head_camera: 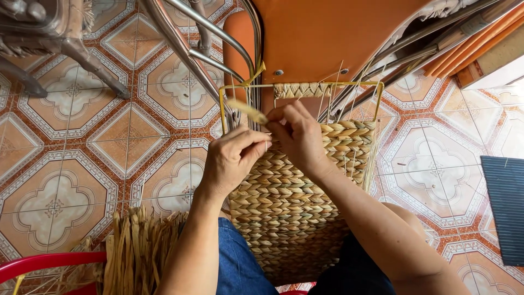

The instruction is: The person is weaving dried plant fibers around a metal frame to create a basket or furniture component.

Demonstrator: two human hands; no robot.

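Note:
A half-woven basket panel (284, 207) of braided straw sits on a yellow wire frame (221, 109), leaning on my lap. My left hand (232, 158) pinches a pale straw strand (246, 109) at the panel's upper left edge. My right hand (299, 136) is closed on the same strand just right of it, fingers touching the left hand's. Thin upright strands run from the weave up to the frame's top bar, where a short woven strip (300, 90) sits.
A bundle of loose dry straw (136, 248) lies at the lower left over a red plastic rim (49, 261). An orange chair with metal legs (191, 52) stands ahead. A dark ribbed mat (505, 207) is on the patterned tile floor at right.

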